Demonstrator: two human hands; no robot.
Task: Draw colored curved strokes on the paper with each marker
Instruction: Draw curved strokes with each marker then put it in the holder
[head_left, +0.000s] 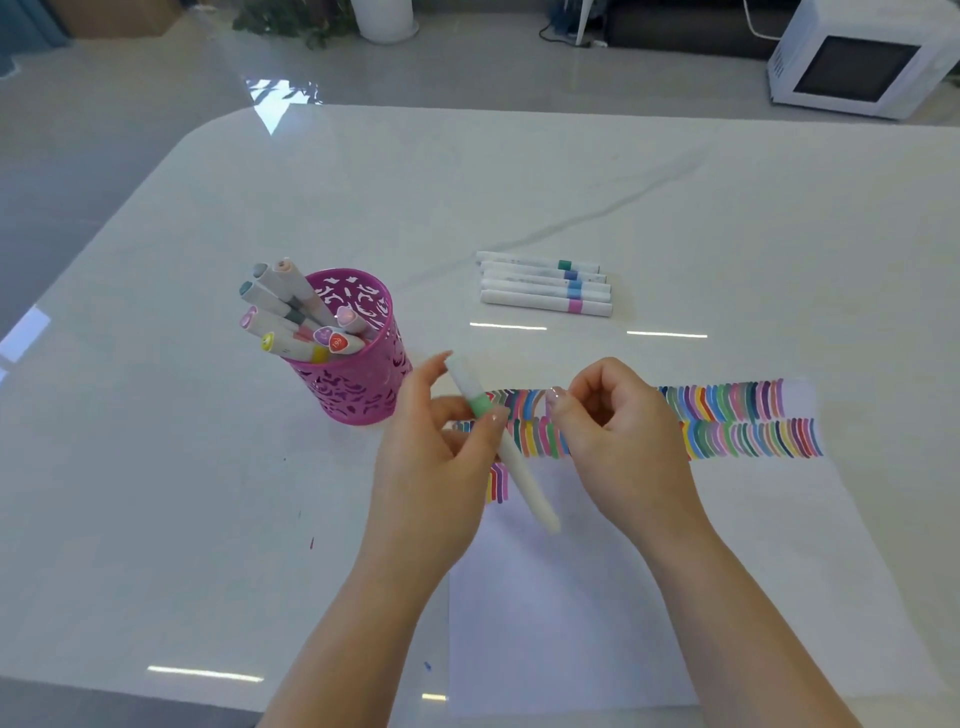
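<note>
the left hand (426, 467) grips a white marker (519, 467) with a green band. its fingers (434, 371) are curled round the barrel near the band, and the thumb presses the band from the 3 o'clock side. the marker is held above the upper left corner of the paper (571, 597) and slants from 11 o'clock down to 5 o'clock. the right hand (618, 436) hovers just beside it at 3 o'clock, with its fingers (558, 402) curled and thumb and forefinger drawn together. whether they pinch a cap cannot be determined.

progress, as a judgement: two full rows of curved strokes (727, 415) span the paper's top edge, and a third row (496, 483) has only a few strokes at its left end. most of the sheet is blank. the work appears to be in its early-to-middle part, with this marker about to be opened or closed.

a pink cup (358, 384) at 10 o'clock from the hands holds upright markers (291, 306). five capped markers (545, 283) lie side by side on the desk (156, 467) at 12 o'clock.

limits of view: both marker ends are blurred, so no exposed tip can be confirmed. the hands cover part of both stroke rows. the near paper edge runs close to the frame bottom.
</note>
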